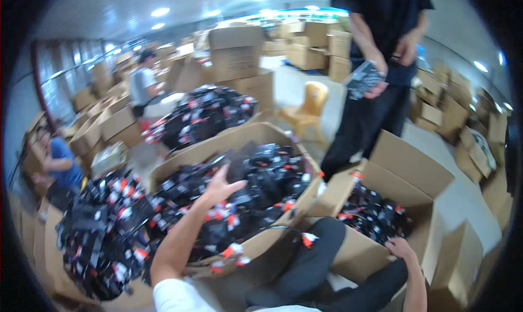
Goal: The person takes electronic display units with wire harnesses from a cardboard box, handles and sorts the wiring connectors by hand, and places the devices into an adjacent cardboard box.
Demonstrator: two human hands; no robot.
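My left hand [220,188] reaches over a large cardboard box [272,131], thumb and fingers spread, holding nothing I can see. That box is heaped with small black devices [272,173] on cables with orange-and-white connectors. A dark smear, perhaps one of them moving, shows just past the fingertips. My right hand [400,248] is at the near edge of a smaller open cardboard box [406,176] on the right, fingers curled; what they grip is hidden. More black devices [376,216] lie in this box. A cable with an orange-and-white connector [309,239] hangs over my leg.
Another heap of devices [103,230] bulges at the left, and one more [210,113] stands behind. A person in black [376,50] stands close by, holding a dark printed item. Beyond are a yellow chair [305,107], two seated people and stacked cartons [237,56].
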